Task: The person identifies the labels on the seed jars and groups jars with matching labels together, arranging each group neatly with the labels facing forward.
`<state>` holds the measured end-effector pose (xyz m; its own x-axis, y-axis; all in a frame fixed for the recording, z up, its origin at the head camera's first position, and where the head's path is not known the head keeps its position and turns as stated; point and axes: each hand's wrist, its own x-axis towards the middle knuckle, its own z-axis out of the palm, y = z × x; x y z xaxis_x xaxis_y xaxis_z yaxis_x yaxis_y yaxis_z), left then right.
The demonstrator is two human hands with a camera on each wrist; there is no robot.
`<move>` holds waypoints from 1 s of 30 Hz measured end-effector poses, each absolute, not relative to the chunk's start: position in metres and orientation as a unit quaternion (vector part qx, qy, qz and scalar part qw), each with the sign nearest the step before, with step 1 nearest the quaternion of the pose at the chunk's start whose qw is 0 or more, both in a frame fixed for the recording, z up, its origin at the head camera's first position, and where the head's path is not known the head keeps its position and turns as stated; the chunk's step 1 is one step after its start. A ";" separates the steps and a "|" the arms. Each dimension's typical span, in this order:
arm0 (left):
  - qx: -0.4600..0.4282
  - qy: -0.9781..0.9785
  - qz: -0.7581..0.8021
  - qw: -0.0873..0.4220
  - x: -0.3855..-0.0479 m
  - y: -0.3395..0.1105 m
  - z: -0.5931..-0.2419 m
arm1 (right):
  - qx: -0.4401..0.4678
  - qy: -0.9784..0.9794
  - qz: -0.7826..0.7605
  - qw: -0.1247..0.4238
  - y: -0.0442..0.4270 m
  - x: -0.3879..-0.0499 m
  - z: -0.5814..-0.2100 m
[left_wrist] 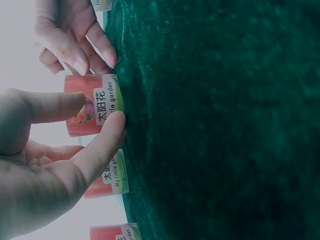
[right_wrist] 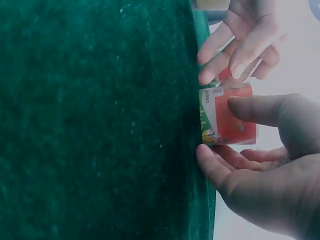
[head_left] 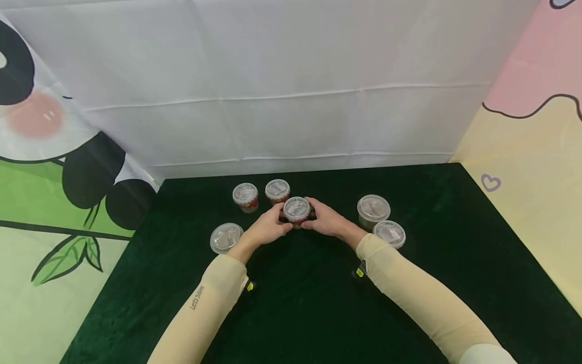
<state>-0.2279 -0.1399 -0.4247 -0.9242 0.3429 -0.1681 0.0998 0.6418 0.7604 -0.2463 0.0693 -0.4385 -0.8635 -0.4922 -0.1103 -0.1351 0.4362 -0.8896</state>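
A small red-labelled plastic cup [head_left: 296, 208] with a clear lid stands upright on the dark green cloth [head_left: 300, 313], between both hands. The left hand [head_left: 265, 227] holds its left side, thumb toward the front and fingers curved behind. On the opposite side the right hand [head_left: 331, 220] grips it the same way. In the left wrist view the cup [left_wrist: 80, 129] carries Chinese characters and "little garden" on its label. Its red side [right_wrist: 242, 132] shows beneath the right thumb in the right wrist view. Fingertips behind the cup are partly hidden.
Two similar red-labelled cups [head_left: 245, 197] [head_left: 278, 190] stand behind and left. A clear-lidded round container [head_left: 226, 237] lies beside the left wrist. Two wider lidded tubs [head_left: 374, 208] [head_left: 389, 234] sit near the right forearm. A white cloth wall [head_left: 291, 126] rises behind the table.
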 end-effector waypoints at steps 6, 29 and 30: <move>0.125 0.891 0.408 0.151 -0.231 -0.138 -0.424 | -0.194 0.833 -0.489 0.172 0.069 -0.249 -0.439; 0.157 0.879 0.427 0.144 -0.225 -0.135 -0.420 | -0.171 0.809 -0.528 0.193 0.079 -0.238 -0.431; 0.160 0.877 0.428 0.148 -0.225 -0.135 -0.418 | -0.171 0.807 -0.531 0.194 0.081 -0.237 -0.429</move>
<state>-0.2248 -0.1350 -0.4180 -0.9053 0.4069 -0.1218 0.1541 0.5821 0.7984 -0.2367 0.0809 -0.4292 -0.8662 -0.4825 -0.1303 -0.0709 0.3768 -0.9236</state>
